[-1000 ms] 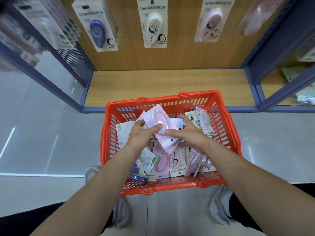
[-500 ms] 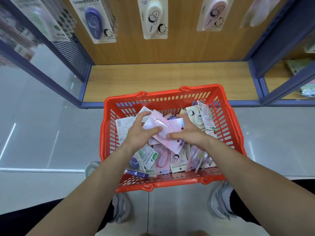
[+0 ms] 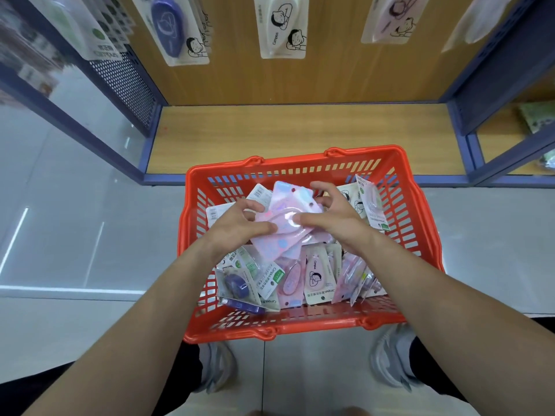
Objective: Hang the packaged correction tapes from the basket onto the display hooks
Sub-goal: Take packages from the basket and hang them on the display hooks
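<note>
Both hands are over the red basket (image 3: pixel 300 327), which sits on the floor in front of the display. Left hand (image 3: pixel 237 228) & right hand (image 3: pixel 335 219) grip a small stack of pink packs (image 3: pixel 283 235) btwn them, thumbs on top, fingers curled round the edges. Top one: pastel pink/lilac card w/ punched holes at the far end, clear blister bulging over an oval tape. It's held tilted, just above the loose pile (image 3: pixel 318 274) in the basket, a mix of pink, cream, green & purple packs. Hanging on the wood panel above: blue pack (image 3: pixel 166 28), white pack (image 3: pixel 280 25), pale pink pack (image 3: pixel 390 19).
</note>
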### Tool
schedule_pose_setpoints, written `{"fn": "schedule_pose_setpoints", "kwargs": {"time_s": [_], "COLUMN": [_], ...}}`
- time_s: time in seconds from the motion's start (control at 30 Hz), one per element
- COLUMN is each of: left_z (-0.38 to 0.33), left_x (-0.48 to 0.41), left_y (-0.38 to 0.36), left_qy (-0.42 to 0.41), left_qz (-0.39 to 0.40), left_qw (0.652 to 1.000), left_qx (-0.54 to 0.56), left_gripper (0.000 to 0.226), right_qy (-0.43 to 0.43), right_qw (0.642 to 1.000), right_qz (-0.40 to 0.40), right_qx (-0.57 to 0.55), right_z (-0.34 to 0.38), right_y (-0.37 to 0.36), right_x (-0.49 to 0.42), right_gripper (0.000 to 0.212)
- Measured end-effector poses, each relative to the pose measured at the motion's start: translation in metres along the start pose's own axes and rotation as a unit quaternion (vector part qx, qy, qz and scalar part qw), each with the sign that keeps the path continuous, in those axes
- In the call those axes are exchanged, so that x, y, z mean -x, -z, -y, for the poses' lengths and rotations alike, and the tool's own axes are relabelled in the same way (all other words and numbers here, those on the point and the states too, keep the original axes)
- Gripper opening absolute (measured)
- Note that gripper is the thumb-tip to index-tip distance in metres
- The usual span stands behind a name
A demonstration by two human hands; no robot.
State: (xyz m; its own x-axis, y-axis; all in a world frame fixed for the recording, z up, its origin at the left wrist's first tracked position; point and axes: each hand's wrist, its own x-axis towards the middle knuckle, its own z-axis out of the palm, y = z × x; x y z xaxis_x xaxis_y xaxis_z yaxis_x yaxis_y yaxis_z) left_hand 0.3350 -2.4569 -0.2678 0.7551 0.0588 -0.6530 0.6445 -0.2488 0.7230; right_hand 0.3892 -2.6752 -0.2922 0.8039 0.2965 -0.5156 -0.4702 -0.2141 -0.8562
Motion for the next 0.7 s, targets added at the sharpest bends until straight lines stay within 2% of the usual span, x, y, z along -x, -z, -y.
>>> {"fn": "schedule_pose_setpoints", "kwargs": {"time_s": [0.13,0.23,0.33,0.43,0.57,0.63,0.7], "left_z": [0.0,-0.004,-0.008,-0.011,-0.017,-0.019,-0.019], "left_x": [0.004,0.008,0.013,0.018,0.024,0.027,0.031], "left_y": [-0.01,-0.015,-0.018,-0.022,-0.024,-0.025,-0.029], "left_qy": [-0.02,-0.043,-0.064,-0.074,-0.072,-0.08,-0.085], "left_qz": [0.055,0.034,0.029,0.019,-0.012,-0.029,-0.043], "left_qw": [0.998,0.998,0.995,0.994,0.99,0.987,0.984], "left_qx": [0.002,0.034,0.064,0.081,0.124,0.133,0.147], "left_gripper": [0.07,0.061,0.063,0.058,0.068,0.07,0.065], "right_qy": [0.008,0.024,0.034,0.031,0.038,0.008,-0.028], "right_qw": [0.999,0.999,0.999,0.999,0.995,0.988,0.984], "right_qz": [-0.025,-0.031,-0.011,0.012,-0.07,-0.112,-0.107], "right_qx": [-0.032,-0.031,-0.019,-0.015,-0.06,-0.104,-0.136], "right_z": [0.011,0.015,0.023,0.03,0.031,0.029,0.026], "right_y": [-0.004,-0.004,-0.004,-0.004,-0.007,-0.013,-0.019], "right_x": [0.002,0.002,0.002,0.007,0.016,0.02,0.024], "right_gripper": [0.087,0.079,0.07,0.074,0.084,0.074,0.048]}}
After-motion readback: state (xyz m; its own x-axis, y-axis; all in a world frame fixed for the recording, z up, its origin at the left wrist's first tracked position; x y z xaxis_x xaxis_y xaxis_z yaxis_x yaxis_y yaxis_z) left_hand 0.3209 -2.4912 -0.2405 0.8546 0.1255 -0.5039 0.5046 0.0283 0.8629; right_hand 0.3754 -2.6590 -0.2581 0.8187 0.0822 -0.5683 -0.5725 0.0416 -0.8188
